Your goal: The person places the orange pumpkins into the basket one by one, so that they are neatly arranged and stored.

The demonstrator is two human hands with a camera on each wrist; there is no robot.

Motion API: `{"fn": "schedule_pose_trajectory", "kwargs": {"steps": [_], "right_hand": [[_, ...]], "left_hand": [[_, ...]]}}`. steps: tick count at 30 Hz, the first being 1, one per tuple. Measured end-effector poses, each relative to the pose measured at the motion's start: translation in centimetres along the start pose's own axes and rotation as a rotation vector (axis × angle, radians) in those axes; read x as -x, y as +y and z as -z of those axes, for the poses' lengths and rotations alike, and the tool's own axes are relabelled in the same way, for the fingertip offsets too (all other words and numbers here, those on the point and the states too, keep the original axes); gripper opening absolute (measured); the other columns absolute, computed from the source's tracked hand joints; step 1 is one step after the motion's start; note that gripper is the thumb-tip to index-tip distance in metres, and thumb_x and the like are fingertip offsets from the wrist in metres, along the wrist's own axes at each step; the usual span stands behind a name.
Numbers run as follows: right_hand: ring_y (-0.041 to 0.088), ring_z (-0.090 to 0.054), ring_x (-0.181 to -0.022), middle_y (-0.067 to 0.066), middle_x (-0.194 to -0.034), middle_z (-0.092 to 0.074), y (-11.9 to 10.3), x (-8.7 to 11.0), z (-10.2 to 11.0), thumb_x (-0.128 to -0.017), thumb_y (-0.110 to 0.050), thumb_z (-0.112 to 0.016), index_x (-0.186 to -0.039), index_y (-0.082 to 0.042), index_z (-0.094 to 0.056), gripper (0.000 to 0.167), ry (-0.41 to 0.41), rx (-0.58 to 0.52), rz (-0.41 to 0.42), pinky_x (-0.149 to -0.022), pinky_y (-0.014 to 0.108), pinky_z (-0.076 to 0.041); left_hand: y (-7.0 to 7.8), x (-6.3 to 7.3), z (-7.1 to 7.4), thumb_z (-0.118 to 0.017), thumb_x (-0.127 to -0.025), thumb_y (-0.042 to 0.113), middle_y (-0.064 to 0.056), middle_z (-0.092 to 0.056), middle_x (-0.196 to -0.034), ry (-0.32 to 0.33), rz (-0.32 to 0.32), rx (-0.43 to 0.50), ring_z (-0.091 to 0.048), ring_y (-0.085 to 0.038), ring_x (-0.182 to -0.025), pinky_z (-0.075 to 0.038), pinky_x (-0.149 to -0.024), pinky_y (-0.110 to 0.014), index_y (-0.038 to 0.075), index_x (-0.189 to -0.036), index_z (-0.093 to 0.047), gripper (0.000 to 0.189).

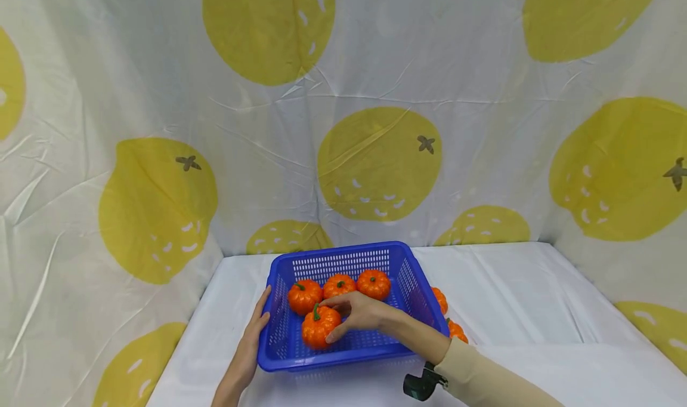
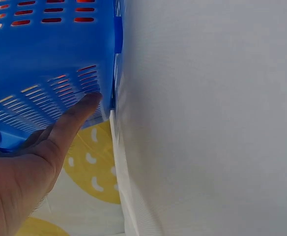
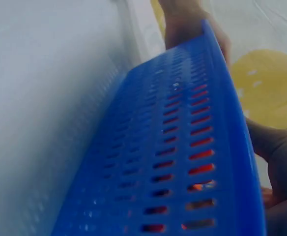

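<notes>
A blue plastic basket (image 1: 370,354) with slotted walls holds several small orange pumpkins. My right hand (image 1: 358,311) reaches in over the right side and pinches the front pumpkin (image 1: 318,330), its green stem upward, between thumb and fingers. Behind it sit three more: a left pumpkin (image 1: 305,298), a middle pumpkin (image 1: 338,284) and a right pumpkin (image 1: 374,284). My left hand (image 1: 248,341) touches the basket's left side from outside. In the left wrist view, a straight finger (image 2: 74,115) of that hand lies along the slotted wall. The basket wall partly hides my right hand in the right wrist view.
Outside the basket's right wall, two more orange pumpkins show, a far pumpkin (image 1: 440,300) and a near pumpkin (image 1: 457,332), partly hidden by the basket. White cloth covers the table (image 1: 515,299). A lemon-print curtain (image 1: 268,168) surrounds it at the back and sides.
</notes>
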State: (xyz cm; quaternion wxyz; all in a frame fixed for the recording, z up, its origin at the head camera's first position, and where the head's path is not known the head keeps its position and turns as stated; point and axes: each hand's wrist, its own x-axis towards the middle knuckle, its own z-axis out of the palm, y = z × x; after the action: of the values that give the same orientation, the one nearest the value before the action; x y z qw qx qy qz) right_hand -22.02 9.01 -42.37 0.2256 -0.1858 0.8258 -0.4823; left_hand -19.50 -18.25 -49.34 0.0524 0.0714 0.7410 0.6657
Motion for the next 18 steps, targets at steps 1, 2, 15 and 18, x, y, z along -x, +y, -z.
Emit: {"fn": "schedule_pose_trajectory", "kwargs": {"steps": [1, 2, 15, 18], "right_hand": [[0.025, -0.063, -0.118, 0.009, -0.131, -0.07, 0.1, -0.1, -0.3, -0.078, -0.008, -0.09, -0.135, -0.014, -0.07, 0.06, 0.006, 0.001, -0.016, -0.113, 0.056, -0.046], [0.023, -0.063, -0.115, 0.008, -0.127, -0.071, 0.2, -0.3, -0.5, -0.077, -0.007, -0.09, -0.133, -0.015, -0.071, 0.06, 0.01, 0.003, -0.03, -0.112, 0.055, -0.047], [0.027, -0.062, -0.108, 0.013, -0.116, -0.07, 1.0, -1.7, -2.1, -0.069, 0.003, -0.091, -0.127, -0.013, -0.074, 0.063, 0.034, 0.018, -0.106, -0.106, 0.055, -0.049], [0.025, -0.06, -0.102, 0.013, -0.11, -0.068, 0.9, -2.0, -2.4, -0.068, 0.006, -0.091, -0.126, -0.011, -0.074, 0.063, 0.032, 0.018, -0.092, -0.099, 0.051, -0.052]], "left_hand": [[0.0, 0.0, 0.0, -0.026, -0.111, 0.043, -0.013, 0.0, -0.176, 0.0, 0.0, 0.002, 0.006, -0.046, -0.16, 0.007, -0.121, -0.076, 0.029, -0.168, -0.014, 0.059], [0.0, 0.0, 0.1, -0.026, -0.111, 0.043, -0.013, 0.0, -0.176, 0.001, 0.002, 0.002, 0.006, -0.046, -0.16, 0.007, -0.121, -0.076, 0.03, -0.168, -0.014, 0.059], [0.0, -0.2, 0.1, -0.027, -0.111, 0.043, -0.014, 0.001, -0.176, 0.007, 0.019, -0.006, 0.006, -0.048, -0.16, 0.007, -0.119, -0.077, 0.029, -0.168, -0.013, 0.06], [0.1, -0.1, 0.1, -0.027, -0.111, 0.044, -0.014, 0.001, -0.176, 0.01, 0.03, -0.018, 0.005, -0.049, -0.159, 0.006, -0.119, -0.078, 0.03, -0.168, -0.012, 0.061]]}}
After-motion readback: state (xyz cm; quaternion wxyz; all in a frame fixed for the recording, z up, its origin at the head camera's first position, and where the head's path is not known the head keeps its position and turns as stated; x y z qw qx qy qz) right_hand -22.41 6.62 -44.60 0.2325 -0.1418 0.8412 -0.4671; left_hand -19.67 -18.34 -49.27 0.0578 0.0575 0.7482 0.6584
